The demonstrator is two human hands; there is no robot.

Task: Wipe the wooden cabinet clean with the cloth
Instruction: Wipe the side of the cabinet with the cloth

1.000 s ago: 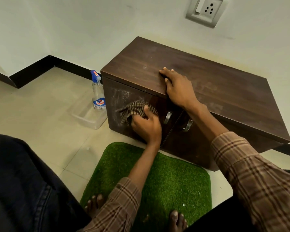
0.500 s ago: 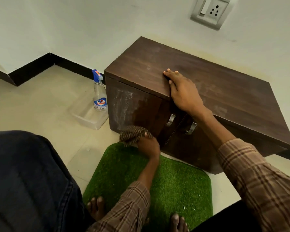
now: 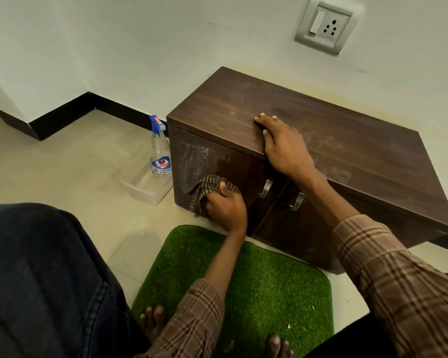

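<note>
A low dark wooden cabinet (image 3: 347, 151) stands on the floor against the wall, with two doors and metal handles. White dusty smears show on the upper left of its left door. My left hand (image 3: 226, 206) grips a checked brown cloth (image 3: 206, 187) and presses it against the lower part of that left door. My right hand (image 3: 282, 148) lies flat, palm down, on the cabinet's top front edge, holding nothing.
A spray bottle (image 3: 160, 151) with a blue nozzle stands by the cabinet's left side, next to a clear plastic tray (image 3: 142, 184). A green grass mat (image 3: 256, 293) lies before the cabinet under my bare feet. My knee in dark jeans (image 3: 44, 280) fills the lower left. A wall socket (image 3: 326, 27) sits above.
My left hand with the cloth went down to the door's bottom edge, then came back up to the door's lower middle. My right hand has stayed on the cabinet top.
</note>
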